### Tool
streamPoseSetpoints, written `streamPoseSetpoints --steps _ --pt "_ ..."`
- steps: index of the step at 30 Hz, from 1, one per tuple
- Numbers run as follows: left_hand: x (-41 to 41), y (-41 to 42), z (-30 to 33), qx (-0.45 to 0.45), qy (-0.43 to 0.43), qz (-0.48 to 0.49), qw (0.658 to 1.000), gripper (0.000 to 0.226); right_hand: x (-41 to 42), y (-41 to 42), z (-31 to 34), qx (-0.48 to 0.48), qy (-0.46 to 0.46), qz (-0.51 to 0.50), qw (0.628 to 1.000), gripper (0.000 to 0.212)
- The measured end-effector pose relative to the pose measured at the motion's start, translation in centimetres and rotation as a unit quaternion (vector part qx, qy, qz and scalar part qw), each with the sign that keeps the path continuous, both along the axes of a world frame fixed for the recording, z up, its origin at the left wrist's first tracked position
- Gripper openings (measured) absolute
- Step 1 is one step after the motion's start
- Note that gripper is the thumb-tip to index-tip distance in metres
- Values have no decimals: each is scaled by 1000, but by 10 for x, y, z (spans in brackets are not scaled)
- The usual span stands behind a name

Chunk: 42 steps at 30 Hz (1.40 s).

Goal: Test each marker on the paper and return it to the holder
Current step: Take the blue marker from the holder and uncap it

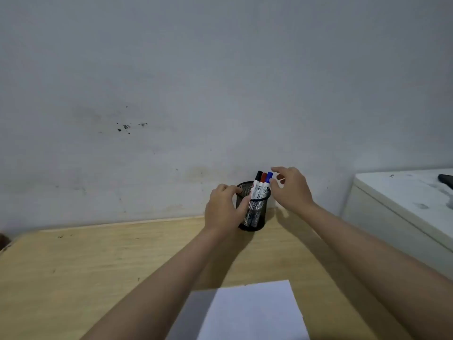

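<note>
A black mesh holder (255, 212) stands at the far edge of a wooden worktop (73, 278), with 3 markers (262, 185) upright inside. The left hand (224, 209) grips the holder's side. The right hand (291, 190) hovers with fingers spread just beside the blue cap. White paper (252, 312) lies near.

Scuffed grey wall (220, 69), wooden desk (73, 278)

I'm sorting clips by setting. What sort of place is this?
Probably a plain home or office desk: a wooden table against a scuffed wall, with a mesh holder of markers and paper.
</note>
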<state>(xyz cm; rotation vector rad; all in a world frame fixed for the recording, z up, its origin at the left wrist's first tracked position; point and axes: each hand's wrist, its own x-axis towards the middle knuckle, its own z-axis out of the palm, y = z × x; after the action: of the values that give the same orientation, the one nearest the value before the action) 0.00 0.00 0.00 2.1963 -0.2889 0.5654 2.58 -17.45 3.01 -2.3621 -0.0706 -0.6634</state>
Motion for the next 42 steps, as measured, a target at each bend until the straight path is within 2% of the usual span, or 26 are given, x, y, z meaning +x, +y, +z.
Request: streamPoseSetpoints --steps 5,10,12,14,16,19,21,24,28,31,33,36,40,42 --pt "9 -2 -6 -28 -24 29 999 24 5 4 0 33 -49 -6 998 14" --pt "3 -4 -2 -16 -7 26 1000 26 -15 10 21 109 -82 20 990 10" --pt "-13 -3 4 -46 3 7 999 22 -35 10 36 133 -123 31 983 10" --pt "-34 -2 15 -118 26 -33 992 11 -66 10 47 166 -167 48 971 11" --pt "-62 -1 31 -227 71 -88 967 3 -103 13 52 188 -204 74 958 13" --pt "-110 1 51 -379 150 -166 898 12 -161 22 43 191 -238 111 946 16" --pt "-140 4 58 -429 179 -188 865 15 -194 28 30 144 -257 129 947 14" --pt "-180 9 56 -455 192 -170 853 17 -233 38 8 87 -267 166 945 15" --pt "-224 24 41 -436 195 -121 871 27 -277 48 -15 87 -207 198 954 24" --pt "-249 39 26 -399 188 -106 891 21 -297 58 -24 201 -138 151 958 22" --pt "-265 46 16 -381 189 -101 899 21 -304 65 -26 317 -88 103 939 19" --pt "-288 52 4 -360 197 -118 904 25 -311 79 -27 415 30 67 907 7" --pt "-309 56 -4 -332 201 -140 911 30 -318 94 -35 456 119 83 878 30" --pt "-316 58 -5 -332 192 -138 913 34 -320 97 -35 469 120 79 872 26"
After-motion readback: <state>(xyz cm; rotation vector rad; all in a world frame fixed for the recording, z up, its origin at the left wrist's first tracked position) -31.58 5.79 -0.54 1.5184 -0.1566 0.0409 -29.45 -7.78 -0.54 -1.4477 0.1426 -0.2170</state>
